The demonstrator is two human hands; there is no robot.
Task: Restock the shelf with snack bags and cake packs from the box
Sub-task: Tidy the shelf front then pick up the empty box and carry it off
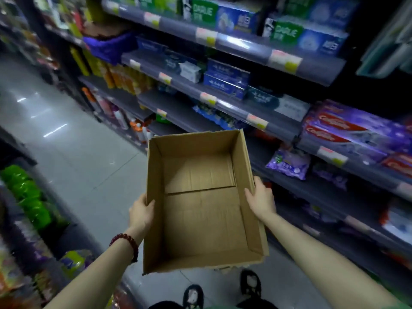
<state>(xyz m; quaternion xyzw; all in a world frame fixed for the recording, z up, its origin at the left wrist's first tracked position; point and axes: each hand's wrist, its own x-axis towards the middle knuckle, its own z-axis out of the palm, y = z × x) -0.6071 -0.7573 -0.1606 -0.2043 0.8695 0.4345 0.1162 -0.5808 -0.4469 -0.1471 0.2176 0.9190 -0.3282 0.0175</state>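
1. Head view: open cardboard box (pixel 201 201) held up over the aisle floor (pixel 73 152), nothing visible inside.
2. Left hand (pixel 141 216) clamped on its left wall, right hand (pixel 261 198) on its right wall, fingers curled around the rims.
3. Shelf (pixel 263 128) just right.

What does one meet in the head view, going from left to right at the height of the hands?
Green bags → left hand → cardboard box, empty inside → right hand → lower shelf edge on the right.
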